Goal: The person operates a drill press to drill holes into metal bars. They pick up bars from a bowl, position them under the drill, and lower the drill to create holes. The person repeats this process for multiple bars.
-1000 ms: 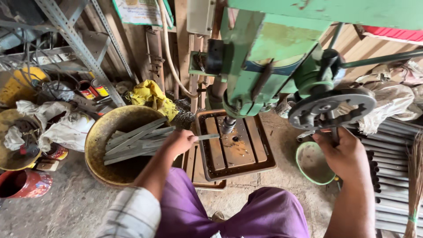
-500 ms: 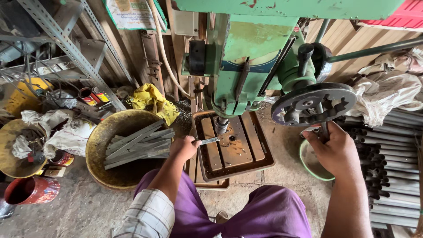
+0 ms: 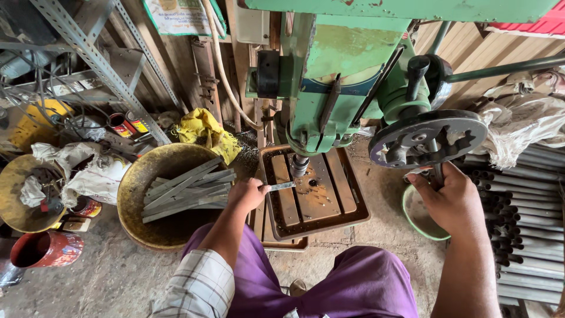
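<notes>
My left hand [image 3: 247,194] grips a short flat metal strip [image 3: 282,186] and holds its far end on the rusty drill table [image 3: 338,194], under the drill bit [image 3: 298,166] of a green drill press [image 3: 347,76]. My right hand [image 3: 450,200] is closed around a handle of the dark feed wheel [image 3: 426,138] on the machine's right side. A brass-coloured bowl [image 3: 135,218] with several more flat metal strips [image 3: 185,191] sits just left of my left hand. My purple-clad legs fill the lower middle.
A green bowl [image 3: 415,215] sits under my right hand. Stacked metal pipes [image 3: 527,235] lie at the right, with white sacks above them. At the left are a yellow cloth [image 3: 203,132], a second bowl [image 3: 20,200] with rags, a red tin [image 3: 44,248] and angle-iron shelving [image 3: 100,65].
The view has shifted slightly. My right hand has turned the feed wheel handle lower, and my left hand keeps the strip under the bit.
</notes>
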